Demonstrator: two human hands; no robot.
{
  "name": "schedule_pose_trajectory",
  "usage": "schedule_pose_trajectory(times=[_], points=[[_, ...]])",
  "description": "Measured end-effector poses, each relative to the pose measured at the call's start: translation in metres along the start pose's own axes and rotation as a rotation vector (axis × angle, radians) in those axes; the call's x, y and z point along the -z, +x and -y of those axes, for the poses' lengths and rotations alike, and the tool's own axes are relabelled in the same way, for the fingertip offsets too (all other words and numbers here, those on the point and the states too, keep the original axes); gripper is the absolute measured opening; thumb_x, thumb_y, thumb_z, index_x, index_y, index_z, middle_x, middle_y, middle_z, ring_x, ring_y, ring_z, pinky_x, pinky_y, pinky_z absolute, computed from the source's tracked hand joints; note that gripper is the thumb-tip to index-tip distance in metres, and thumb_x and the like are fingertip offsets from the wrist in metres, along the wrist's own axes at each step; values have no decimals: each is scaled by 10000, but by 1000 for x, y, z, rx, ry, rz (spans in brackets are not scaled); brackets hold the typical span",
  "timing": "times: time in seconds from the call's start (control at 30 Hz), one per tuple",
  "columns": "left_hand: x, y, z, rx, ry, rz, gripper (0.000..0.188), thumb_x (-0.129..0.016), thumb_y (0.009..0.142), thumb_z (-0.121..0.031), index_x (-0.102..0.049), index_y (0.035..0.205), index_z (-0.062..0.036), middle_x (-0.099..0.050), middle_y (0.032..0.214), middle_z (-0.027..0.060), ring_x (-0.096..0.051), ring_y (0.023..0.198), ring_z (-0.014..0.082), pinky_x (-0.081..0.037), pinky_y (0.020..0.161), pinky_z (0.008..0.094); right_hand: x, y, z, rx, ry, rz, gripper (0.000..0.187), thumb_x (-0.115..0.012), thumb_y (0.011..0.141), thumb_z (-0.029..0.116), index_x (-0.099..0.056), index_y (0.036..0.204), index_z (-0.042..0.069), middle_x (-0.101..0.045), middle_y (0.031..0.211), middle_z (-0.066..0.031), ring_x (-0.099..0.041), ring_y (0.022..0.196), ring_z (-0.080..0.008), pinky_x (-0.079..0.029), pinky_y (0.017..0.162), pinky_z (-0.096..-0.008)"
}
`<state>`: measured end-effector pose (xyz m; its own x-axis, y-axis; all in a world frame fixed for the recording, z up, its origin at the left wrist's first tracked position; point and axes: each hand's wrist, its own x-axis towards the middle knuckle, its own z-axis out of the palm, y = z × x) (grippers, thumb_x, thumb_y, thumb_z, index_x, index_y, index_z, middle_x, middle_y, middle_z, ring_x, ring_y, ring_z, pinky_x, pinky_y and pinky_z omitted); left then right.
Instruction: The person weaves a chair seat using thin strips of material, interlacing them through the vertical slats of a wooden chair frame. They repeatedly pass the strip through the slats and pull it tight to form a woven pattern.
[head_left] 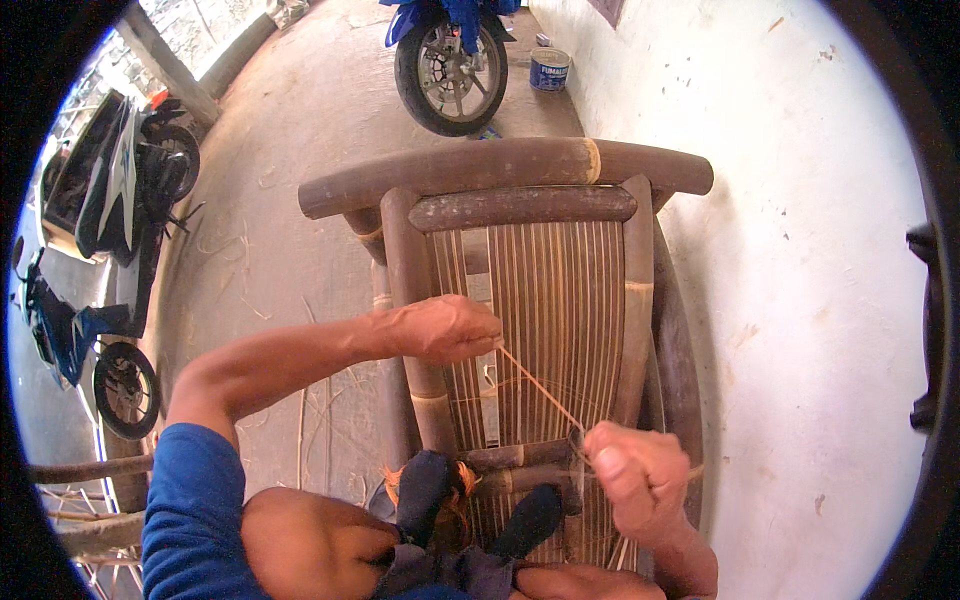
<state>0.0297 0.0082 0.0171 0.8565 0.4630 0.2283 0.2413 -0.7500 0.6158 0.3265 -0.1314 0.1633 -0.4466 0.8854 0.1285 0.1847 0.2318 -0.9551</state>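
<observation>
The left hand [445, 328], mid-frame, and right hand [638, 475], lower right, are apart, each closed on the strip [540, 383], taut between them over the chair [505, 162] at centre; too hard a pull could snap it, or a weak pinch let it slip

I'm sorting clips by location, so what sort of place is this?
Probably a home's porch or side passage: there are parked motorbikes, a white wall and a bamboo chair.
</observation>
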Motion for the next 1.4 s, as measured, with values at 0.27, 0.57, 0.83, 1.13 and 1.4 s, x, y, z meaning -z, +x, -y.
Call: schedule_pose_trajectory(times=[0.27, 0.57, 0.83, 1.13, 1.4], points=[[24, 19, 1, 454, -155, -42, 384, -594, 1052, -293, -500, 805, -14, -471, 662, 189, -513, 592, 384, -395, 598, 509, 17, 49, -45, 188, 650, -362, 409, -463, 1087, 188, -532, 723, 13, -557, 682, -103, -524, 647, -191, -492, 679, -392], [45, -4, 12, -13, 445, 1, 401, -670, 903, -154, -607, 1287, -61, -586, 1364, 161, -565, 1272, 368, -478, 1070, 483, -94, -57, -173, -777, 494, -203, 367, -533, 1098, 254, -700, 1178, -63, -726, 1215, -142, -696, 1087, -228, -555, 967, -367], [38, -8, 35, 68, 743, 172, 582, -703, 913, -217, -547, 1452, -63, -453, 1563, 96, -390, 1486, 277, -329, 1271, 461, -151, -77, -201, -509, -75, -210, 426, -512, 1105, 303, -675, 1254, -61, -747, 1163, -206, -728, 1061, -266, -548, 922, -372], [40, 3, 41, 16, 770, 122, 232, -716, 893, -223, -645, 1072, -93, -604, 1141, 56, -543, 1254, 251, -322, 1274, 444, -155, -69, -208, -570, 40, -143, 416, -505, 1106, 303, -696, 1255, -35, -770, 1084, -186, -734, 1039, -240, -550, 917, -359], [36, 10, 44, 89, 713, 243, 120, -663, 945, -211, -620, 961, -100, -629, 933, 67, -622, 1079, 245, -288, 1278, 455, -130, -59, -192, -551, 153, -26, 377, -509, 1106, 276, -721, 1153, -32, -753, 938, -116, -722, 929, -190, -557, 871, -334]])
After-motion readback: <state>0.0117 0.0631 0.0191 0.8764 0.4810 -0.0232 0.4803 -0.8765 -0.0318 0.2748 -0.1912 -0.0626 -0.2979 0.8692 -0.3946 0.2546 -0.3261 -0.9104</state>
